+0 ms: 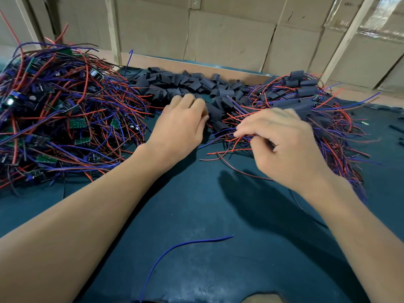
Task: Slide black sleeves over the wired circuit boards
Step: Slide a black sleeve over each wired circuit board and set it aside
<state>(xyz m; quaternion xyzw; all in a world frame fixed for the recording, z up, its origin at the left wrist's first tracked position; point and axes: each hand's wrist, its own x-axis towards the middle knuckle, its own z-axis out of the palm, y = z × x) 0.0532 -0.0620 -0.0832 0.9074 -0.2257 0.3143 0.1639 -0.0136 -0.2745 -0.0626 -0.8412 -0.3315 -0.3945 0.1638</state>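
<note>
At centre-back of the mat, black sleeves (196, 86) lay in a loose heap, just in front of the cardboard edge. L hand (181, 125) reached into the near side of that heap, knuckles up, fingers bent down among the sleeves; fingertips were hidden and blurred, so can't tell whether it gripped one or just touched them.

R hand (286, 145) hovered low over the wires (231, 138) spreading from the right pile, thumb and forefinger drawn together over red and blue strands near the tips. Looked like a pinch on wires, but motion blur made it uncertain, so can't tell for sure.

Unsleeved boards (77, 123), small green PCBs w/ red and blue leads, sat in a big tangled mound on the left, well apart from the R hand and just beside the sleeve heap. Sleeved boards (303, 90) were stacked at right-back, black tubes over them, wires trailing toward the person.

One loose blue wire (188, 243) lay alone on the dark green mat (218, 270) near the front, between the two forearms. Cardboard boxes (229, 33) and pale wooden posts (112, 29) formed the wall behind the bench.
</note>
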